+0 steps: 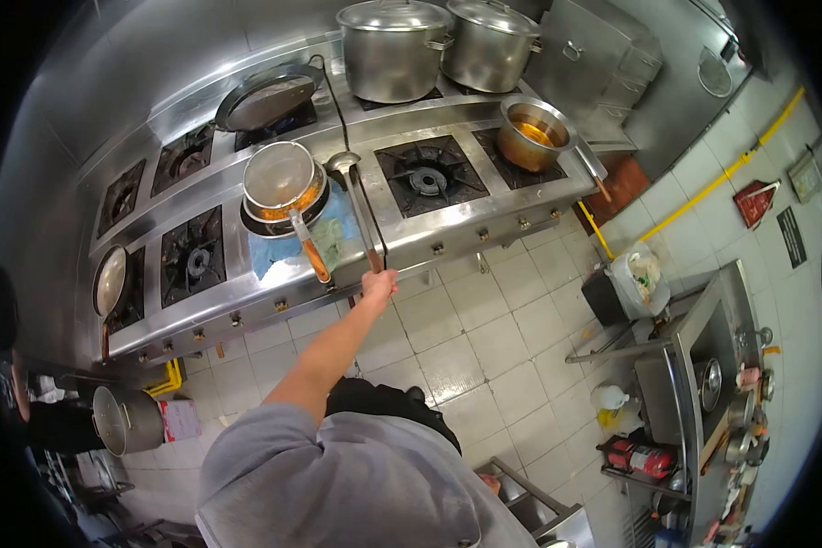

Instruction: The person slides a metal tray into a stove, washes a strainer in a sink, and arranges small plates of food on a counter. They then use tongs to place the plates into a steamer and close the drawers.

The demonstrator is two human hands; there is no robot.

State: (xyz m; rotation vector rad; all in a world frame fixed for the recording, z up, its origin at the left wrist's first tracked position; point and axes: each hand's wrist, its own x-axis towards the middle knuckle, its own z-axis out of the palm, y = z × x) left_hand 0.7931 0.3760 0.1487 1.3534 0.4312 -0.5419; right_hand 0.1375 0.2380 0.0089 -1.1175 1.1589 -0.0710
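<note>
Your right hand (377, 285) reaches out to the stove's front edge (447, 239), fingers closed around the end of the ladle (358, 203) handle. The ladle lies across the stovetop, bowl toward the back, just beside the stacked pans (281, 190) on a blue cloth (274, 254). Your left hand is out of view.

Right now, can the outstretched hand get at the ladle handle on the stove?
Probably yes. The hand is already at the end of the ladle handle and seems to grip it at the stove front edge; nothing lies between them.
</note>
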